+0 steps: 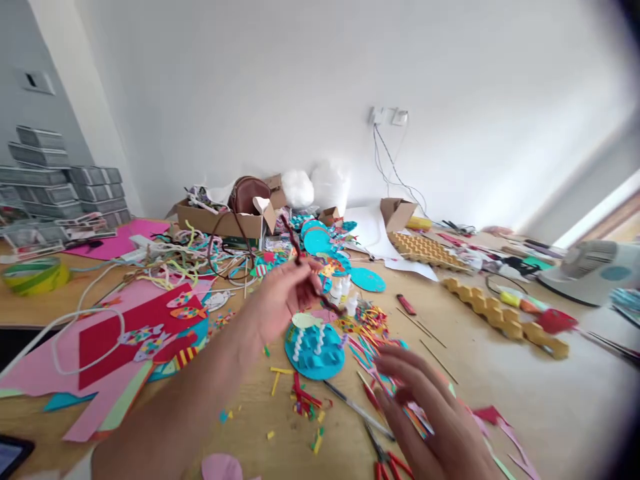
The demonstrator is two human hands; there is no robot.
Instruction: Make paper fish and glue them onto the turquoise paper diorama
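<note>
A dark brown twisted strip (291, 235), like a pipe cleaner, is held up over the table by my left hand (285, 293); its lower end curves out below my fingers. Under it sits a round blue craft base (315, 357) with white and purple curly pieces standing on it and a pale green paper fish (306, 321) at its back edge. My right hand (425, 413), slightly blurred, hovers with parted fingers and nothing in it. Close to that hand are colourful paper strips (365, 353), a grey pen (357, 408) and red-handled scissors (385, 460).
Pink and red paper sheets (120, 333) with fish cutouts cover the left. A cardboard box (220, 220) with a brown bag stands at the back. White glue bottles (343, 290) stand behind the base. Egg-carton pieces (500, 317) and a white iron (590, 270) lie right.
</note>
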